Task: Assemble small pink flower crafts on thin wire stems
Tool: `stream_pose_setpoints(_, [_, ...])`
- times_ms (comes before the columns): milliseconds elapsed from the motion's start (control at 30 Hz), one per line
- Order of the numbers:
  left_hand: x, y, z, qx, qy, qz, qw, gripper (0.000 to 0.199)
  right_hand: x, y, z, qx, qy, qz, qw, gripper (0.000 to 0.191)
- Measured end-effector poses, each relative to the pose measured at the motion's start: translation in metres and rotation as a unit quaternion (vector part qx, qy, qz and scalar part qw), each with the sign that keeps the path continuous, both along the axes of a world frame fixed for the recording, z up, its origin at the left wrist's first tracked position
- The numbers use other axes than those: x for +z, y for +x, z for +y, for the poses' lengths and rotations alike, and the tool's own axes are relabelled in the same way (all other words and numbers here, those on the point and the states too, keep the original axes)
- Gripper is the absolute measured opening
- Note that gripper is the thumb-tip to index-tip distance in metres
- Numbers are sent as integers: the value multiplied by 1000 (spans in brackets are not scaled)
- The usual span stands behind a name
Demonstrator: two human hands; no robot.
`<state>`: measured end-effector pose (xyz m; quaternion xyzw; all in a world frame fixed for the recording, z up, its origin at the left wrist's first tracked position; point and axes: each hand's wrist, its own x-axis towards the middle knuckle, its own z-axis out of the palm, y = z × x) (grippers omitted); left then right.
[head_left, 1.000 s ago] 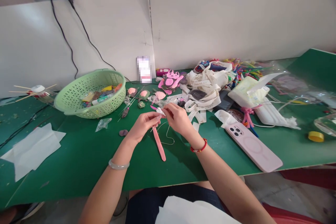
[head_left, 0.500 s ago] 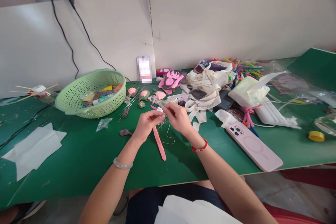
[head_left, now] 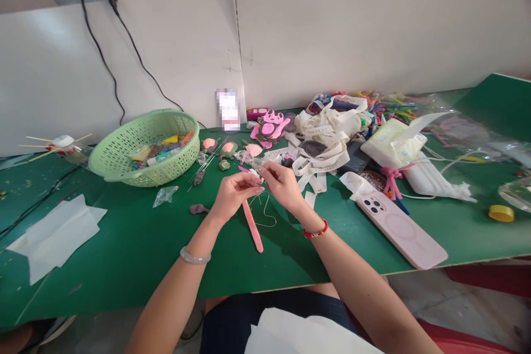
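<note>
"Both the left hand (head_left: 230, 197) and the right hand (head_left: 284, 185), bare, are close together over the smooth green tabletop (head_left: 294, 265). What's at their fingertips?"

"One small white lump (head_left: 253, 173), right between them. The fingers of each bend inward around it, and they cover so much that I can't tell which hand pinches it."

"And just below?"

"A long, flat pink strip with a rounded end (head_left: 254, 229), its top reaching the left fingers. Beside it a thin pale thread (head_left: 267, 226) loops out to the right."

"Further off?"

"An oval green perforated plastic basket (head_left: 166, 171) at left; at right a pale pink phone (head_left: 409, 232), lens side up."
</note>
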<state>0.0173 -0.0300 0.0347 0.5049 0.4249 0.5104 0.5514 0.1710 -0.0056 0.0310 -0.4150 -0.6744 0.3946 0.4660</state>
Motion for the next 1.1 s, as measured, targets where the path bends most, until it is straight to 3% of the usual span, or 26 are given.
stream_pose_setpoints(200, [-5,3,2,53,19,-1,998,35,1,-1,-2,36,-44,27,998,37])
stream_pose_setpoints(433, [0,1,-2,-15,57,52,997,26,1,3,2,15,-71,73,995,46])
stream_pose_setpoints(667, [-3,2,-3,-35,58,48,997,31,0,0,0,7,-57,50,997,42])
stream_pose_setpoints(1100, [-11,9,-5,67,87,14,994,32,-2,-2,2,35,-64,65,995,39])
